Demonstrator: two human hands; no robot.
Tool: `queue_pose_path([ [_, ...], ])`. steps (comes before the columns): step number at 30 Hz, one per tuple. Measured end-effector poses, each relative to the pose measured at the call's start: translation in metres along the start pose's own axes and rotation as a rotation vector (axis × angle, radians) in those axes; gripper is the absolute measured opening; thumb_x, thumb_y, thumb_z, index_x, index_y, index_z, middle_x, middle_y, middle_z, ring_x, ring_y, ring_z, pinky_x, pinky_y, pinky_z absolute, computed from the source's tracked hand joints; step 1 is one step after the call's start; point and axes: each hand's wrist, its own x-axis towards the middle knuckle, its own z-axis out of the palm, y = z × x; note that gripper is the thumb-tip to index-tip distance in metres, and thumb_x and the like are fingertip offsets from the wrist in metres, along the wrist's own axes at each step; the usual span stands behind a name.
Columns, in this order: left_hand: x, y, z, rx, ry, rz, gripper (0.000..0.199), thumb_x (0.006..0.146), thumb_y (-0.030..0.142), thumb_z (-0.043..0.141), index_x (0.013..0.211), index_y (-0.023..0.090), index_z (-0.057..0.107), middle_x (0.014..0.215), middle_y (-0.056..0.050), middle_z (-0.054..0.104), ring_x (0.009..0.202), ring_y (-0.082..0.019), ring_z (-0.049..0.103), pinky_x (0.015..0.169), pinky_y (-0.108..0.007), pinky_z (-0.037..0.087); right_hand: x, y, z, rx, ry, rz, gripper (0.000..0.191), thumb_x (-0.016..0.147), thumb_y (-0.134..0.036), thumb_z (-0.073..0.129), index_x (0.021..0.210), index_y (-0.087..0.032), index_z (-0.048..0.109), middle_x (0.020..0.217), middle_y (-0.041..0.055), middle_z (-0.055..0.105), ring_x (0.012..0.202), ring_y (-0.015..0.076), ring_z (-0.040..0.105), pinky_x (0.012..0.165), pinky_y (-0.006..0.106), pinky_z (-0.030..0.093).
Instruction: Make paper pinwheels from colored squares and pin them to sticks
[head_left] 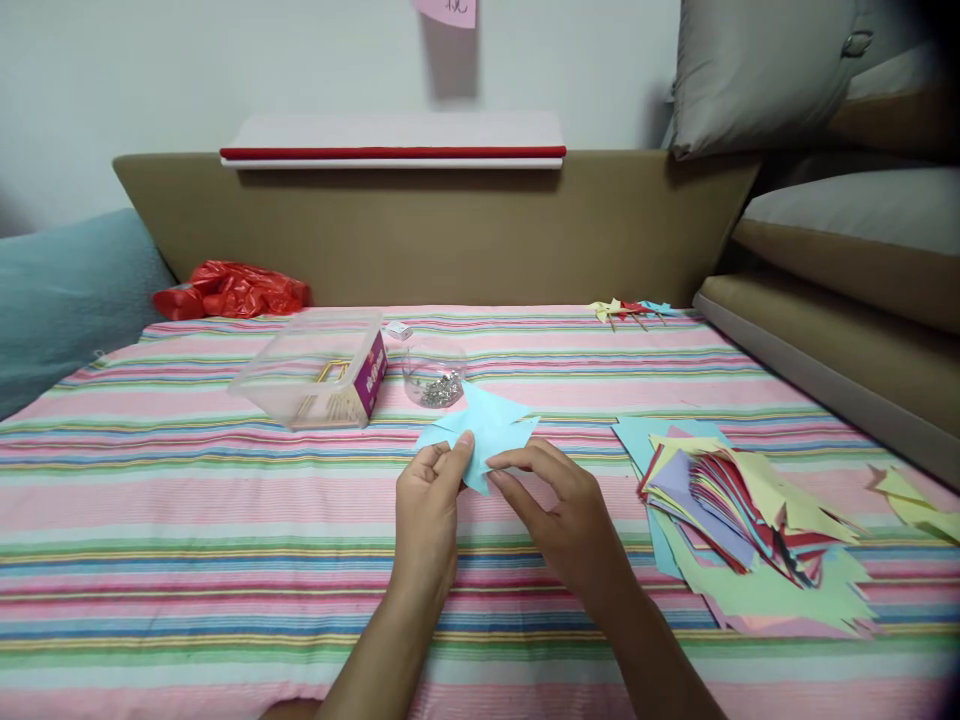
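A light blue paper square with slits cut in from its corners is held up over the striped cloth. My left hand grips it at the left, thumb on the face and fingers curled behind. With thumb and forefinger, my right hand pinches a lower corner of the paper. Just behind the paper stands a clear round tub with small silvery metal pieces in it. To the right lies a pile of cut coloured paper in red, purple, yellow, green and blue.
A clear plastic box with a purple label and thin sticks stands at left. A small white box sits behind it. Small pinwheels on sticks, a red plastic bag and a yellow paper piece lie on the striped cloth. Cushions rise at right.
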Motion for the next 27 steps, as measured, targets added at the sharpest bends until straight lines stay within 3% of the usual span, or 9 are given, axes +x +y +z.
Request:
queue_pose_path([
  [6,-0.0024,0.0002,0.0015,0.157,-0.052,0.083,0.026,0.076,0.038,0.083,0.075,0.016,0.07,0.071,0.0,0.068,0.071,-0.013,0.061,0.07,-0.024,0.047,0.0025,-0.0001,0.0002,0.311,0.101,0.256,0.014,0.091,-0.037,0.067,0.088,-0.025,0.074,0.088,0.0009,0.07,0.088,0.0182,0.068,0.08,0.031,0.054],
  [11,-0.0037,-0.0009,0.0023,0.235,-0.088,0.082,0.028,0.076,0.04,0.082,0.077,0.015,0.07,0.073,-0.001,0.067,0.072,-0.014,0.058,0.067,-0.024,0.046,0.0038,-0.0009,0.0001,0.434,0.174,0.39,0.016,0.083,-0.038,0.075,0.082,-0.022,0.072,0.083,0.0015,0.074,0.083,0.0187,0.07,0.075,0.029,0.055],
  [19,-0.0049,-0.0022,0.0025,0.295,-0.131,0.109,0.034,0.079,0.04,0.079,0.068,0.016,0.058,0.063,0.003,0.05,0.065,-0.011,0.046,0.062,-0.022,0.041,0.0034,-0.0032,0.0017,0.42,0.226,0.429,0.017,0.078,-0.037,0.078,0.078,-0.021,0.071,0.082,0.0015,0.072,0.08,0.0186,0.071,0.071,0.028,0.056],
  [27,-0.0047,-0.004,0.0033,0.318,-0.115,0.153,0.04,0.078,0.04,0.08,0.065,0.017,0.051,0.061,0.005,0.043,0.061,-0.009,0.042,0.056,-0.02,0.039,0.0008,-0.0031,0.0069,0.414,0.269,0.421,0.016,0.078,-0.036,0.077,0.077,-0.021,0.071,0.084,0.0025,0.072,0.081,0.0189,0.071,0.073,0.029,0.057],
])
